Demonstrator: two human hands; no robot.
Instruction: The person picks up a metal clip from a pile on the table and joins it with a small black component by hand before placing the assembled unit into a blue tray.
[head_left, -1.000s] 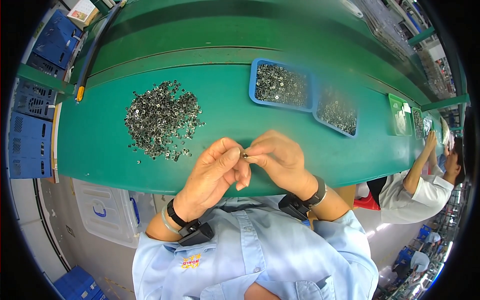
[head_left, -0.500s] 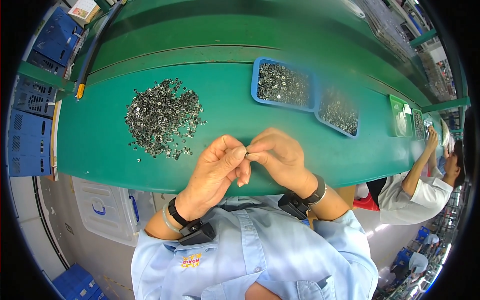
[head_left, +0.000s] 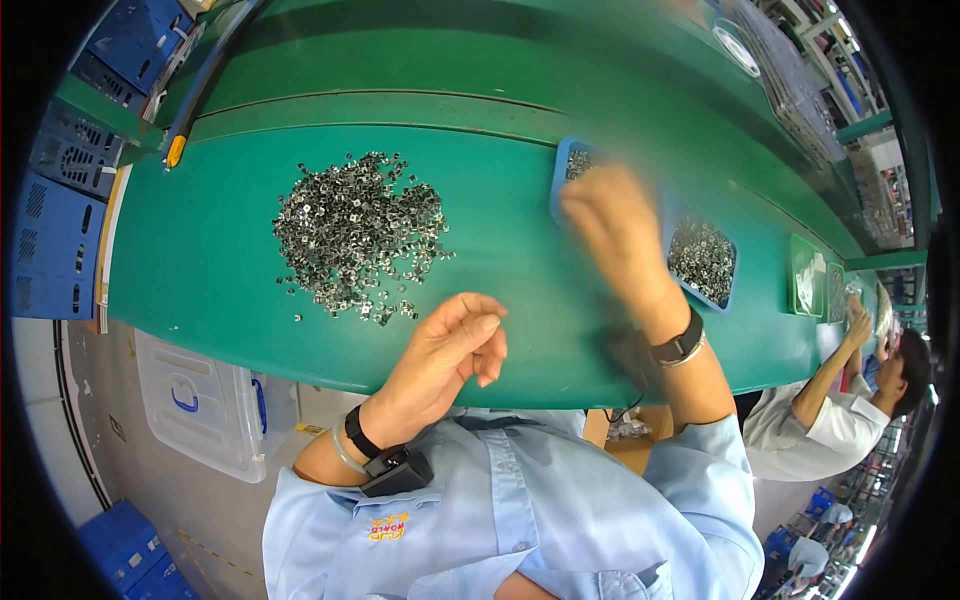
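Note:
My left hand (head_left: 455, 345) is held over the near edge of the green bench, fingers curled and thumb pressed to the index finger. Whatever may be in that pinch is too small or hidden to make out. Over the left blue tray (head_left: 557, 192) is my right hand (head_left: 615, 225), reached out and smeared by motion, so its fingers and anything in them are unclear. It covers much of that tray, which holds small metal pieces. A loose heap of small square black and silver metal pieces (head_left: 360, 235) lies on the bench to the left.
A second blue tray (head_left: 735, 275) of metal pieces stands right of my right hand. Farther right are a green tray (head_left: 797, 270) and a co-worker (head_left: 825, 415) at the same bench. Below the bench, left, is a clear lidded box (head_left: 195, 410); blue crates (head_left: 55, 245) stand beyond.
My two hands were together, pinching a tiny dark piece. The right hand has since moved away, forward and right, over the left blue tray. My left hand stays near its place.

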